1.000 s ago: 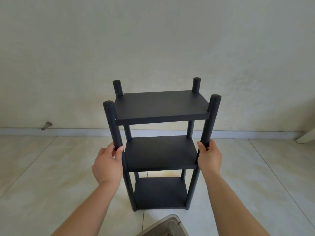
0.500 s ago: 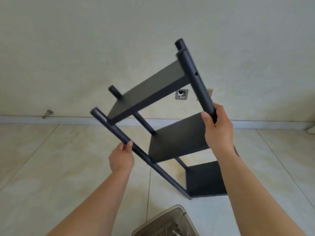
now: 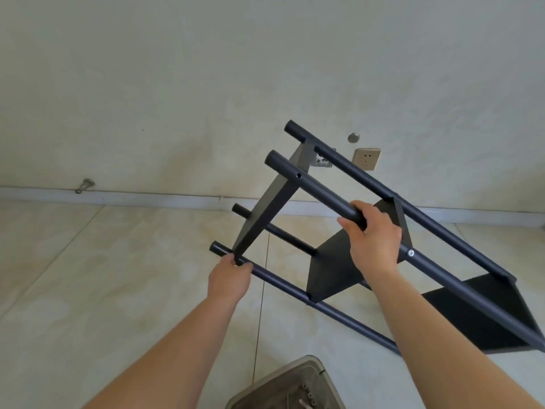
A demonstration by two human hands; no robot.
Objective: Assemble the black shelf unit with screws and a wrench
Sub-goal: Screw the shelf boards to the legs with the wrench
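Black three-tier shelf unit [image 3: 333, 270] of four round poles and three flat boards, tipped steeply onto its side above the pale tiled floor [image 3: 103, 290], its top end pointing up and left toward the cream wall [image 3: 206, 84] and its base end low at the right, where contact with the floor cannot be confirmed. All three boards sit between the poles, so the frame appears largely assembled. The right hand [image 3: 374, 240] wraps the upper near pole at mid-length; the left hand [image 3: 228, 277] clasps the lower near pole close to its end. A silver screw head [image 3: 410, 253] shows beside the middle board, whereas an open hole [image 3: 299, 175] by the top board suggests at least one fastening remains. A grey plastic tray [image 3: 280, 382] holding small hardware lies at the bottom edge; no wrench is identifiable.
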